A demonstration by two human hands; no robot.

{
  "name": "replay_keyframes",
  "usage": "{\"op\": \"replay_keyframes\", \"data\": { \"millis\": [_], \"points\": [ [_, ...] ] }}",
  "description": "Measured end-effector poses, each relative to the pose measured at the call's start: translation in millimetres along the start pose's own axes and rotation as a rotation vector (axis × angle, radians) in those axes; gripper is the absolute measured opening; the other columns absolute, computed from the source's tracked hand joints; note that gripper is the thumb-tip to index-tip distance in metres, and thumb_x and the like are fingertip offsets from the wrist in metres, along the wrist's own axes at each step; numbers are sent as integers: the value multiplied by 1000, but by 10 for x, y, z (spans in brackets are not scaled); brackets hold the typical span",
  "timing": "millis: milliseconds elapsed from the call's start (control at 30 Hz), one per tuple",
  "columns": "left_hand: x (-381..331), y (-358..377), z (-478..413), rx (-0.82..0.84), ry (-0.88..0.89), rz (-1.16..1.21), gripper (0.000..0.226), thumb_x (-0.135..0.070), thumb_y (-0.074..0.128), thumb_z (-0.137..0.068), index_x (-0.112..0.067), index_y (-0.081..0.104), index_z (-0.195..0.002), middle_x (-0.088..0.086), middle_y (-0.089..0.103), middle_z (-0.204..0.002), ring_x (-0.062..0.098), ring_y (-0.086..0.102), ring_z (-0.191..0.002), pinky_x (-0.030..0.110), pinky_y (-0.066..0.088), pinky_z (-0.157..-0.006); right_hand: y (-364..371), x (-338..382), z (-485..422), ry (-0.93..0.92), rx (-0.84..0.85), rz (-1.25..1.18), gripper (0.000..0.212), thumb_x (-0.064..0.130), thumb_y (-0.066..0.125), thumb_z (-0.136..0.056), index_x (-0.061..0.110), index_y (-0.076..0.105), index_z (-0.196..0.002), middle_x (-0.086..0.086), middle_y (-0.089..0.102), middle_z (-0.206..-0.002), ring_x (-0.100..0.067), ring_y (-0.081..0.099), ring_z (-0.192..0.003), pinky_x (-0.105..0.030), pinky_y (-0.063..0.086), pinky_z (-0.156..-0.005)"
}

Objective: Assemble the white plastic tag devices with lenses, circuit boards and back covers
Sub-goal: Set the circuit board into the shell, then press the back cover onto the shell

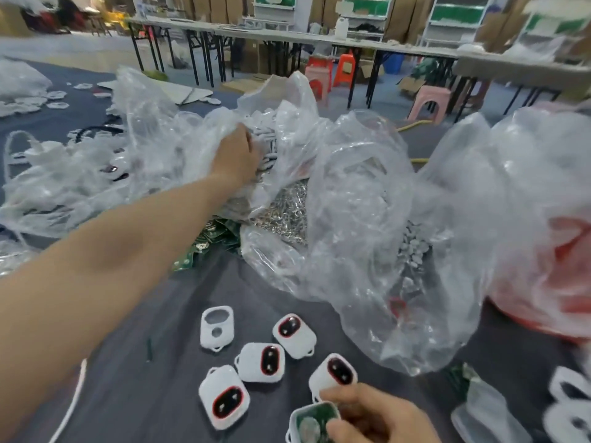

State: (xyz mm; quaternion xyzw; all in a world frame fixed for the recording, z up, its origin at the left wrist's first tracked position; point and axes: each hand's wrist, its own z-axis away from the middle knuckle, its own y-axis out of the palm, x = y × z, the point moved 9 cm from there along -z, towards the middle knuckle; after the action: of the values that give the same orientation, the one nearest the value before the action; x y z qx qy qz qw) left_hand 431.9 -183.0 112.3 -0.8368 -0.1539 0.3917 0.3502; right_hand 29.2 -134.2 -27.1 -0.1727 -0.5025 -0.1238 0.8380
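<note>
head view, right hand (375, 417) grips open tag (315, 422)

Tags (263, 362) lie on the tabletop (160, 314) before me, one in my right grip (377, 417). Bags (351, 219) stand behind them.

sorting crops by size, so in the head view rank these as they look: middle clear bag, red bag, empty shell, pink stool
1. clear bag
2. red bag, partly cut off by the frame edge
3. empty shell and pink stool: they look alike. The stool is far off, so unranked.
</note>
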Motion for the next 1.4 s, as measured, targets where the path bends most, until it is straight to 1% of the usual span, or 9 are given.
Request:
{"op": "replay_keyframes", "data": {
  "millis": [100, 233, 333, 400, 500, 633, 800, 1033, 1400],
  "points": [
    [-136, -328, 255, -89, -20, 303, 16, -19, 40, -103, -7, 50, -102, 2, 58, -75, 0, 59, -49, 15, 42, -42, -180, 182, 83, -192, -252, 163, 33, 17, 80, -70, 48, 73, -71, 9, 70, -69, -2, 61, -54, -14, 50, -62],
    [-298, -709, 915, -24, -98, 683, 13, -14, 53, -98, -5, 62, -103, 1, 65, -63, 2, 63, -48, 15, 51, -53, -143, 228, 235, -186, -294, 143, 23, 1, 76, -73, 24, 76, -68, -4, 58, -61, -17, 56, -44, -24, 46, -43],
    [-495, -774, 1862, 186, -190, 1074, 17, -6, 53, -97, -14, 66, -104, 1, 74, -71, 11, 70, -63, 17, 55, -61, -75, 148, 343, -154, -285, 172, 15, 7, 74, -78, 18, 73, -68, 2, 58, -47, -11, 48, -36, -20, 38, -40],
    [-652, -684, 2612, 375, -265, 1221, 19, -6, 56, -93, -18, 67, -103, 4, 75, -80, 15, 72, -68, 19, 55, -62, -102, 195, 497, -249, -414, 173, 16, 14, 72, -81, 23, 73, -68, 6, 60, -48, -4, 47, -38, -17, 38, -44],
    [-745, -497, 3406, 487, -446, 1342, 8, -11, 61, -83, -9, 65, -90, 8, 73, -71, 16, 71, -60, 19, 54, -55, -227, 311, 733, -480, -602, -120, 10, 27, 67, -88, 26, 74, -82, 4, 63, -59, -6, 49, -46, -16, 40, -46],
    [-888, -408, 3643, 590, -395, 1333, 15, -17, 65, -78, -22, 70, -65, 5, 71, -67, 12, 68, -58, 19, 53, -55, -101, 371, 732, -549, -391, -470, 13, 33, 69, -80, 23, 75, -86, -5, 68, -72, -15, 57, -54, -23, 48, -52],
    [-910, -284, 3749, 699, -500, 1497, 19, -20, 62, -75, -26, 69, -58, 0, 69, -66, 7, 66, -55, 17, 53, -54, -52, 354, 685, -523, -311, -569, 15, 22, 69, -73, 17, 78, -84, -6, 70, -70, -11, 60, -54, -20, 50, -54],
    [-902, -189, 3832, 805, -679, 1659, 17, -17, 61, -76, -8, 63, -90, 1, 68, -69, 4, 64, -54, 15, 53, -52, -13, 369, 668, -534, -197, -683, 26, 12, 64, -76, 19, 77, -98, -8, 72, -80, -10, 62, -55, -19, 53, -54],
    [-885, -153, 3873, 854, -732, 1649, 31, -19, 58, -75, -5, 65, -102, 6, 69, -82, 7, 61, -52, 18, 53, -51, 34, 360, 666, -502, -101, -732, 27, 11, 57, -81, 12, 76, -99, -7, 72, -79, -10, 64, -54, -16, 53, -51]
  ]
}}
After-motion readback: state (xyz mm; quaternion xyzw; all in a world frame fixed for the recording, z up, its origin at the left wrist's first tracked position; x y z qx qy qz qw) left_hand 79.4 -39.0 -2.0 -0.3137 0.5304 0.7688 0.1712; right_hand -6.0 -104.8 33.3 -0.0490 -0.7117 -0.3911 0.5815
